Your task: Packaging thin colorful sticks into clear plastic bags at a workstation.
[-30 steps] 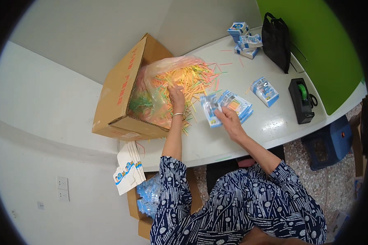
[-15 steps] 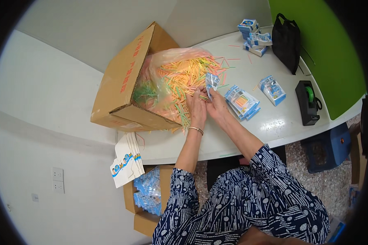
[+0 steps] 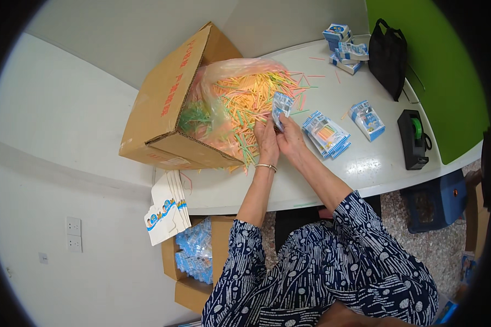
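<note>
Now you're holding a small blue-and-white film packet over the right edge of a heap of thin coloured sticks, with your right hand pinching its lower end. Your left hand is meeting it there, but its fingertips are hiding behind the packet, so you can't tell from this view what they're gripping. Light, even pressure should be steadying that film; squeezing harder would risk crumpling it. Just left, the sticks are spilling from a pinkish plastic liner inside a cardboard carton. On your right, overlapping packets are lying on the white table, while a black tape dispenser is standing farther out.
</note>
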Demonstrator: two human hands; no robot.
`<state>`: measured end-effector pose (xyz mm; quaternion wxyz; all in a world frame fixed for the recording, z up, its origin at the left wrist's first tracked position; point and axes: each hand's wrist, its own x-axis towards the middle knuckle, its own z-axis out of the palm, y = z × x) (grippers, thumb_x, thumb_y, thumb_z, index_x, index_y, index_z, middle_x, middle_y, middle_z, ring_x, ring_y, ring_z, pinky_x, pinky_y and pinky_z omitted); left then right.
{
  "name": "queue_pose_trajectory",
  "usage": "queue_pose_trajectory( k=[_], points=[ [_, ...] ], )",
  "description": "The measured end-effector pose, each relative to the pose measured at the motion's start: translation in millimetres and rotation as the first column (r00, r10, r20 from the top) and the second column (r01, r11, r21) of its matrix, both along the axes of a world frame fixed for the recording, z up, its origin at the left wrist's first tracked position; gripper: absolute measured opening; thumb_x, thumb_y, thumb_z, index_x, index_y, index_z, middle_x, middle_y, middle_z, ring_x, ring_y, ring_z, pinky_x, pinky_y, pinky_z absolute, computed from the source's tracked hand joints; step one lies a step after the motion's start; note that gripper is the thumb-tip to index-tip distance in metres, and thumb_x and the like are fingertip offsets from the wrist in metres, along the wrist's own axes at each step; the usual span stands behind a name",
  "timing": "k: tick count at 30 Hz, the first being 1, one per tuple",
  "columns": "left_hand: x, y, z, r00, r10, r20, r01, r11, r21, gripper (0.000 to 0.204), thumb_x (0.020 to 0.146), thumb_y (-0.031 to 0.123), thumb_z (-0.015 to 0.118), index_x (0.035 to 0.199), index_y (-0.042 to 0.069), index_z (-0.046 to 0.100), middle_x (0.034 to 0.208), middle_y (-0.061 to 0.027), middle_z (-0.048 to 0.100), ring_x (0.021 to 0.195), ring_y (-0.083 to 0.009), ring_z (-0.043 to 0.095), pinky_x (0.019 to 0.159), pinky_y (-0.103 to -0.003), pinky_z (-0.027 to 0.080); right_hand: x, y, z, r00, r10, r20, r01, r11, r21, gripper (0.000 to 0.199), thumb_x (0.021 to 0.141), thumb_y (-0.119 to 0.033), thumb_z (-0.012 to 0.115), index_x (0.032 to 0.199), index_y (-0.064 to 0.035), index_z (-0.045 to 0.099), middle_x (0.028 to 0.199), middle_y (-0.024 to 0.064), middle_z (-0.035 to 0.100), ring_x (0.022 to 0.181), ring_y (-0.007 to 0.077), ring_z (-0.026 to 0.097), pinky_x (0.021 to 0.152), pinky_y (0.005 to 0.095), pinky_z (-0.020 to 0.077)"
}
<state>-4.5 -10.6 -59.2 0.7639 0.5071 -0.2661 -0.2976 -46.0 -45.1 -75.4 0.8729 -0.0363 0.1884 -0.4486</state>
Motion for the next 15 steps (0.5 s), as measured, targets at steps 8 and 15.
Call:
queue_pose_trajectory(
  k=[8,15],
  points=[
    [18,2,-2,0.956,-0.098,-0.278,0.097,0.995,-0.016,0.017,0.096,0.019,0.050,0.097,0.003,0.055,0.087,-0.0042,0.060,0.076,-0.0118,0.058,0.064,-0.024,0.048,-8,5,1,0.998,0.051,-0.048,-0.056,0.993,-0.107,0.021,0.093,-0.013,0.053,0.110,-0.0008,0.054,0.103,0.0096,0.062,0.093,0.0186,0.059,0.088,0.0319,0.0475],
    [66,24,22,0.975,-0.106,-0.193,0.101,0.994,-0.033,0.025,0.098,0.029,0.045,0.089,0.006,0.051,0.088,-0.0086,0.062,0.074,-0.0163,0.060,0.063,-0.028,0.050,-33,16,11,0.920,0.110,-0.375,-0.275,0.864,-0.421,0.021,0.090,-0.016,0.058,0.105,-0.0022,0.062,0.092,0.0031,0.065,0.080,0.0080,0.058,0.073,0.0239,0.0466]
  ],
)
